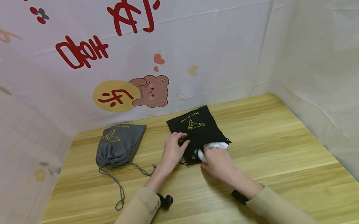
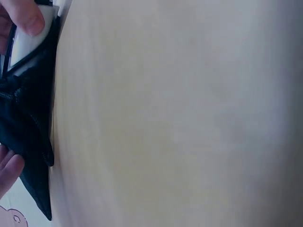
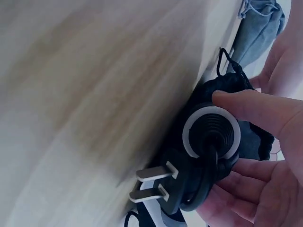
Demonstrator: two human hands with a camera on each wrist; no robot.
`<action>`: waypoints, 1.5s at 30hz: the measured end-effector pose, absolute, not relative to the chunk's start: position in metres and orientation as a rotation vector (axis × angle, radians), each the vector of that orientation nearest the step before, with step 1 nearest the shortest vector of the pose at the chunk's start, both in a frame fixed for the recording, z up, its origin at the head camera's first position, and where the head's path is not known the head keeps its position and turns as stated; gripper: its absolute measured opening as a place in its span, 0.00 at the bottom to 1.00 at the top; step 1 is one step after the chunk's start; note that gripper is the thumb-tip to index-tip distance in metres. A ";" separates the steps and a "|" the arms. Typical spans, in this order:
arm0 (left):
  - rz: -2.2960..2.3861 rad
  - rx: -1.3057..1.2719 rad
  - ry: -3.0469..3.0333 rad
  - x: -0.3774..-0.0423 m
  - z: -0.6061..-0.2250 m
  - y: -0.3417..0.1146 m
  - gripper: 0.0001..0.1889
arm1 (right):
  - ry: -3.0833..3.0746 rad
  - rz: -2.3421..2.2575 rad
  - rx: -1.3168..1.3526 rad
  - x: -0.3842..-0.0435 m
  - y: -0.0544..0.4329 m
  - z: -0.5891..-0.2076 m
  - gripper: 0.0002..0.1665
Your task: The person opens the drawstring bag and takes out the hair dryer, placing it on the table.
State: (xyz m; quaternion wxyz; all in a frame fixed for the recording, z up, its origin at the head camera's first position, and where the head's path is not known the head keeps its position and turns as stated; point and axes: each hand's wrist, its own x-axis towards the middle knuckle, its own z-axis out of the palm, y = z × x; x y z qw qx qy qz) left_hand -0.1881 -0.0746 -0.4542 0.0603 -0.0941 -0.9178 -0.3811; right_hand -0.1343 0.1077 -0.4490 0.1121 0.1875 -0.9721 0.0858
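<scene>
A black drawstring bag [image 1: 196, 128] printed "Hair Dryer" lies on the table with its mouth toward me. Part of a white hair dryer [image 1: 219, 145] shows in that mouth. My right hand [image 1: 217, 161] grips the dryer's handle, thumb on one side and fingers on the other. In the right wrist view, the handle's ribbed black end [image 3: 211, 132], its cord and a two-pin plug [image 3: 165, 187] stick out. At the bag's left side, my left hand [image 1: 173, 148] rests against the cloth, thumb and forefinger apart. The rest of the dryer is hidden inside the bag.
A grey drawstring bag [image 1: 118, 146] with similar yellow print lies to the left, its cord [image 1: 119, 187] trailing toward me. The wooden table [image 1: 293, 160] meets a printed white cloth [image 1: 219, 54] at the back; plain cloth hangs at the right.
</scene>
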 end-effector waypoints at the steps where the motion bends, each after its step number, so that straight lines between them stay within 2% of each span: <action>1: -1.168 -0.280 -2.786 -0.185 -0.454 -0.075 0.14 | -2.860 0.257 0.550 -0.134 0.108 -0.449 0.23; 9: -1.231 -0.334 -2.787 -0.165 -0.453 -0.081 0.21 | -2.893 0.295 0.565 -0.133 0.107 -0.449 0.25; 15: -1.230 -0.362 -2.841 -0.166 -0.456 -0.078 0.24 | -2.854 0.284 0.565 -0.134 0.104 -0.454 0.22; 20: -1.247 -0.303 -2.843 -0.177 -0.461 -0.073 0.18 | -2.811 0.321 0.571 -0.135 0.104 -0.457 0.17; 27: -1.210 -0.298 -2.750 -0.190 -0.462 -0.071 0.07 | -2.775 0.333 0.603 -0.127 0.115 -0.453 0.18; 35: -1.170 -0.302 -2.764 -0.201 -0.463 -0.069 0.07 | -2.780 0.310 0.723 -0.115 0.140 -0.446 0.18; 45: -1.184 -0.299 -2.744 -0.210 -0.459 -0.065 0.07 | -2.847 0.307 0.690 -0.130 0.150 -0.452 0.18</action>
